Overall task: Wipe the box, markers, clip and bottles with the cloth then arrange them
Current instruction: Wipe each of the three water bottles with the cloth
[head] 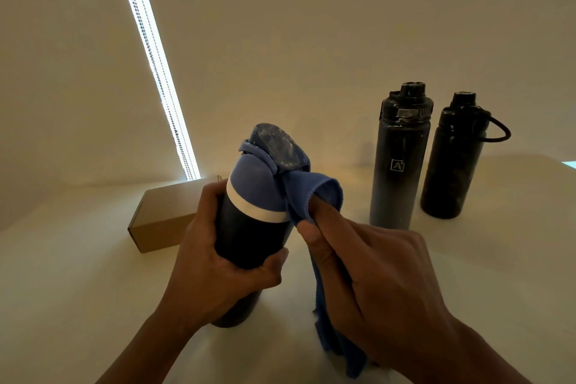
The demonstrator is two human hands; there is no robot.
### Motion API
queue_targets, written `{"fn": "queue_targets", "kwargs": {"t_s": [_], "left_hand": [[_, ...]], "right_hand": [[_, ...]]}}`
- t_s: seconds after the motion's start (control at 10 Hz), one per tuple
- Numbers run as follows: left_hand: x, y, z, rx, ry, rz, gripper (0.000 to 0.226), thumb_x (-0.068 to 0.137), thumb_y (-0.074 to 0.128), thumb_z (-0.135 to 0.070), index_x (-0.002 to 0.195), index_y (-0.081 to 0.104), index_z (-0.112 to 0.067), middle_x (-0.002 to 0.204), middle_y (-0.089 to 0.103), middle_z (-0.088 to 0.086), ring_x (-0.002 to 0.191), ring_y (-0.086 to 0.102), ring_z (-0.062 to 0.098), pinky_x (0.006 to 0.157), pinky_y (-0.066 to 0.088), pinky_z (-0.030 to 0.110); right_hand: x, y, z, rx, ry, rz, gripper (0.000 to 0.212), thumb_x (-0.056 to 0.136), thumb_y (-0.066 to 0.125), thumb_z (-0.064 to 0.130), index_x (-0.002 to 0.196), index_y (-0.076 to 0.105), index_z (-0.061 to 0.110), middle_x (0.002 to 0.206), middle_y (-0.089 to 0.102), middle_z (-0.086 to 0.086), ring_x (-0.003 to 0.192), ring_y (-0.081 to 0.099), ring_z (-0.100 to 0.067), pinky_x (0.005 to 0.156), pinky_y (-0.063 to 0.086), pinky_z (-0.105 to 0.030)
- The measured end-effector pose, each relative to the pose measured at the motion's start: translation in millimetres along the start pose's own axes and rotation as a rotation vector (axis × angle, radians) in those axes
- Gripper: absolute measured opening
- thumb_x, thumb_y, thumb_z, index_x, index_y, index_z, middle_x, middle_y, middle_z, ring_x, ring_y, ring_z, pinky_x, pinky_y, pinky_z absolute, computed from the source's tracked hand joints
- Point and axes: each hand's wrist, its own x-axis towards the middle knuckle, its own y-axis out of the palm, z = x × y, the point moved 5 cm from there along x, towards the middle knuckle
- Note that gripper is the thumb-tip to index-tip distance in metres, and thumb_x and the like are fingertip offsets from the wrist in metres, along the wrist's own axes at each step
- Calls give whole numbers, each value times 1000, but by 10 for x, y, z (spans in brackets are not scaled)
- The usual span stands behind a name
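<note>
While the left hand (218,256) grips the upright dark blue-capped metal bottle (252,234), the right hand (367,262) pinches the blue microfibre cloth (314,196) against its cap, just right.

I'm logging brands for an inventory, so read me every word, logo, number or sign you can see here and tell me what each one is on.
"A" with a small mark beside it, too small to read, in a white square outline: on the tall dark grey metal bottle.
Brown cardboard box: no text visible.
Black bottle with loop handle: none readable.
Dark bottle with blue lid and blue cloth: none.
</note>
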Motion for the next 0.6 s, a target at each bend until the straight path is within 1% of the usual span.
{"fn": "queue_targets", "kwargs": {"t_s": [0.1, 0.2, 0.3, 0.4, 0.5, 0.6], "left_hand": [[-3, -1, -13, 7, 10, -9, 87, 57, 80, -60, 128, 32, -73, 123, 52, -47, 114, 57, -14, 87, 45, 1], [-14, -2, 4, 16, 4, -12, 87, 55, 80, -62, 126, 32, -74, 123, 51, -47, 114, 56, -14, 84, 49, 3], [-26, 7, 0, 38, 0, -14, 88, 53, 79, -65, 125, 30, -76, 123, 50, -48, 114, 56, -14, 84, 49, 9], [-25, 11, -13, 33, -3, -19, 87, 53, 79, -65, 125, 31, -76, 122, 50, -50, 113, 55, -17, 80, 49, 3], [-25, 0, -32, 25, 16, -29, 85, 55, 80, -63, 125, 34, -74, 122, 52, -49, 113, 56, -18, 85, 44, -2], [-18, 2, -72, 7, 28, -34, 83, 54, 79, -59, 123, 35, -76, 120, 52, -51, 111, 55, -22, 83, 42, -4]], "right_hand": [[-14, 42, -30, -30, 79, 106, 56, 105, 2, 43, 114, 53, 22, 63, 59, 20, 50, 46, 5, 56, 28, -4], [51, 14, 3, -19, 147, 401, 47, 108, 9, 39, 133, 39, 13, 97, 68, 2, 77, 61, -1, 27, 17, -24], [85, -46, -80, 172, 271, 443, 42, 107, 37, 23, 147, 26, 19, 140, 50, -3, 114, 52, -12, 107, 39, -29], [23, -152, 47, 58, 153, 186, 55, 87, 59, 23, 139, 44, 24, 116, 67, 9, 96, 67, -12, 73, 59, -35], [9, -144, 42, 124, 169, 183, 41, 90, 58, 25, 130, 48, 27, 98, 70, 15, 77, 67, -6, 60, 57, -25], [123, -142, 26, 139, 139, 169, 54, 104, 21, 52, 104, 42, 2, 79, 68, 7, 53, 46, -7, 36, 12, -6]]}}
